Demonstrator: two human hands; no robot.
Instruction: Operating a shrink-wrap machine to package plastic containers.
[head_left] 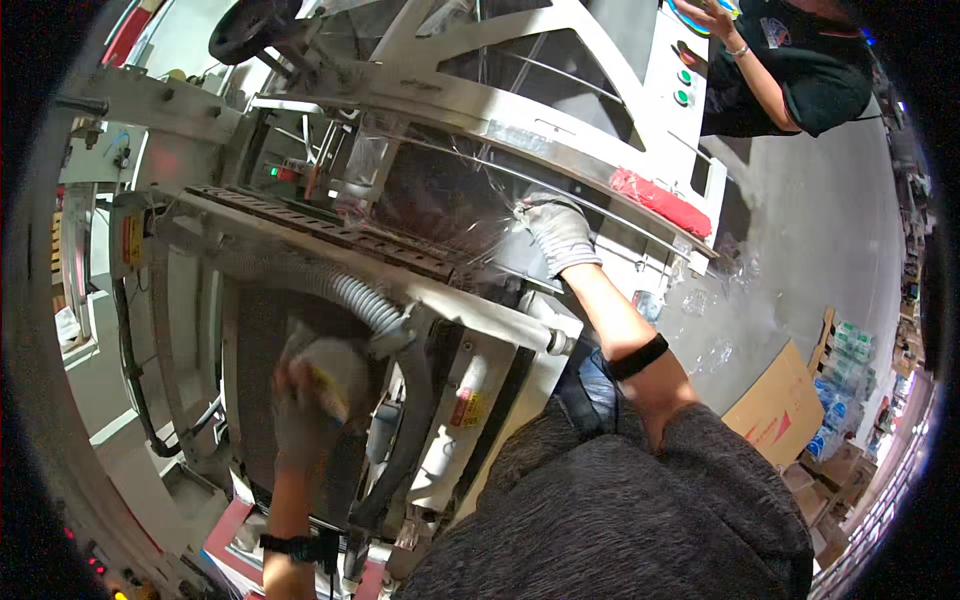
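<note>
My right hand (557,232), in a pale knitted glove, reaches into the machine with its fingers closed on thin clear plastic film (490,215). The film stretches away to the left, beneath the white upper frame (560,135). Lower left, my left hand (312,400) is blurred by motion in front of a dark panel (262,345). A pale rounded patch with a bit of yellow shows at its fingers; whether that is a held thing or the glove cannot be made out. The grey ribbed hose (362,300) passes just above the left hand.
A slotted metal rail (330,235) crosses the machine. Red wrapping (660,200) covers part of the frame's edge, near green buttons (683,87). Another person's arm (765,85) shows at the upper right. A cardboard sheet (775,405) and bottle packs (840,385) stand at right.
</note>
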